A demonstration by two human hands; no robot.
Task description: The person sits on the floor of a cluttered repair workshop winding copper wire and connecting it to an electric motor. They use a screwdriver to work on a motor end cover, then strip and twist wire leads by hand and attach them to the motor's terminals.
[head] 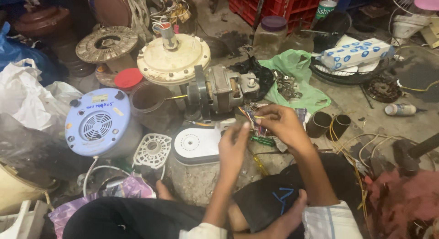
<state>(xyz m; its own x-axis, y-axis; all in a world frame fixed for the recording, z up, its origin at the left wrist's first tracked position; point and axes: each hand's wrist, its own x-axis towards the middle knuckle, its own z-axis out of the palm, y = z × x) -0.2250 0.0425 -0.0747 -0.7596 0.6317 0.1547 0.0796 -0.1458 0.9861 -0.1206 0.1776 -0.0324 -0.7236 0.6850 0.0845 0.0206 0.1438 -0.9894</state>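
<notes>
Thin multicoloured wire bundle (254, 116) pinched between left hand (232, 150) and right hand (282, 124), beside grey ribbed metal motor (224, 89)

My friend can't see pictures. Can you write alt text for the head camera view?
Seen from above, a person's left hand and right hand pinch thin coloured wires over a cluttered workshop floor. In front lie a grey electric motor, a cream round motor housing, a white oval cover and a blue round appliance.

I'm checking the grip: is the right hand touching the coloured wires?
Touching. The head view shows the right hand pinching the bundle of coloured wires at its fingertips, with no gap between them.
</notes>
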